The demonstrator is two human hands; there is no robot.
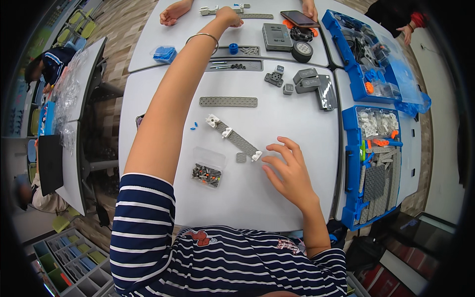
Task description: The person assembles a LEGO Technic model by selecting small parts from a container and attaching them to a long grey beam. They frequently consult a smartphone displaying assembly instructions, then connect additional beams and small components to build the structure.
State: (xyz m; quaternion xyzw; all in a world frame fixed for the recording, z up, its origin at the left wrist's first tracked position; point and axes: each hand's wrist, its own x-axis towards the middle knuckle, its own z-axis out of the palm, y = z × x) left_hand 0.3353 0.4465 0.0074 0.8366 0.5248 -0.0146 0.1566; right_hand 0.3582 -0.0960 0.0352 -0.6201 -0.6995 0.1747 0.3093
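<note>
My left hand [228,18] reaches across to the far table, over a grey perforated beam with white connectors [210,11] and beside a plain grey beam [257,16]. Its fingers are mostly hidden behind the back of the hand, so their grip does not show. My right hand [289,173] is open above the near table, fingers apart and holding nothing. Just left of its fingertips lies a slanted grey beam [240,141] carrying white corner connectors [226,132]. A small grey square plate [241,157] is beside that beam's near end.
A clear box of small pegs [207,174], blue pegs [193,126] and another grey beam [228,102] lie on the near table. Grey blocks [307,80] sit at its far right. Blue parts cases [350,168] line the right. Another person's hands [174,13] rest across the far table.
</note>
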